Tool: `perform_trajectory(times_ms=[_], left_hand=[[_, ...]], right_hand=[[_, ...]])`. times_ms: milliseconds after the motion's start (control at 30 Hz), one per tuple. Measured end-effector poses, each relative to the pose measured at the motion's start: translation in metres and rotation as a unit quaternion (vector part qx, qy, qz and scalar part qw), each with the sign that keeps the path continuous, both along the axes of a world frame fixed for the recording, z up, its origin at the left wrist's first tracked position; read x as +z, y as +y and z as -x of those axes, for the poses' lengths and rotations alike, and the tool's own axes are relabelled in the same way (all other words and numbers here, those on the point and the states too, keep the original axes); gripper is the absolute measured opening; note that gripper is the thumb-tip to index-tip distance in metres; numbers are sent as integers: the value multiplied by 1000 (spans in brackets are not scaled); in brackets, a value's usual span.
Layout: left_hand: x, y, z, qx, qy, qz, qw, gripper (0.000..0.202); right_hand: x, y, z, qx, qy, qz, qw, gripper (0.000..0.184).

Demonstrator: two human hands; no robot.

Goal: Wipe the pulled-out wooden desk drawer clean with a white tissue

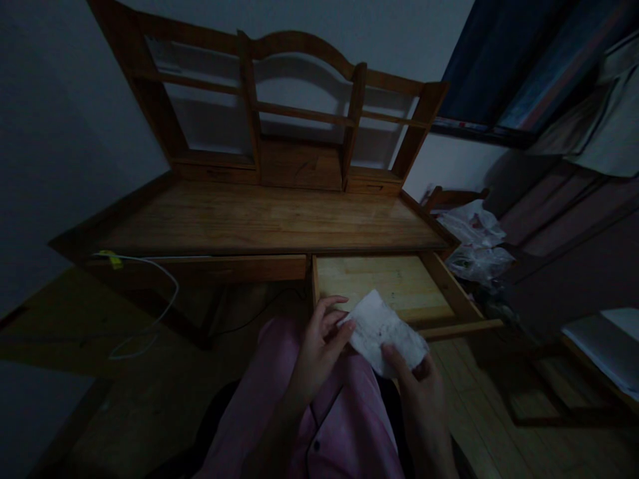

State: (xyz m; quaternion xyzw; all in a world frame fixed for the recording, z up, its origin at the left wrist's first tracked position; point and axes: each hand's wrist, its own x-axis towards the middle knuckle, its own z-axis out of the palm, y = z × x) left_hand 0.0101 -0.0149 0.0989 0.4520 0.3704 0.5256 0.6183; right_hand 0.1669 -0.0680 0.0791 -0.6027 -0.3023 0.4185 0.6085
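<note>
A white wipe [377,329] with dark smudges is stretched between my two hands, above my lap. My left hand [324,339] pinches its left corner between thumb and fingers. On the other side, my right hand [417,379] grips the lower right part, thumb on top and fingers mostly hidden beneath. Just beyond the wipe, a pulled-out wooden drawer [369,276] shows its pale bottom board. The drawer's front edge runs behind and to the right of the wipe.
Behind the drawer stretches the wooden desktop [279,216], with a shelf hutch [302,116] at its back. A white cable [172,283] hangs at the left. Plastic bags [474,226] lie to the right, near a low wooden stand [599,362].
</note>
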Motion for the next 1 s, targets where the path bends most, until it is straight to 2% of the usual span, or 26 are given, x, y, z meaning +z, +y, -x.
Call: perform_trajectory(times_ms=[133,233,333,467,667,833,1000], left_hand=[[-1,2,0,-15,11,-10,1000,42],[-4,4,1,-30,19,-14,999,38],[-7,6,3,-37,41,-5,998,32],[-10,7,6,-15,57,-12,998,29],[-15,11,7,43,76,-18,996,28],[-17,12,5,32,76,-18,996,24],[-19,11,3,17,93,-21,995,22]], right_hand=[[2,0,-1,25,9,-10,1000,62],[2,1,0,39,26,-8,999,64],[2,1,1,43,46,-15,998,57],[3,1,-1,42,55,8,998,45],[3,2,-9,50,45,-1,998,43],[2,5,-10,56,48,-4,997,49],[-3,4,-9,57,39,42,997,46]])
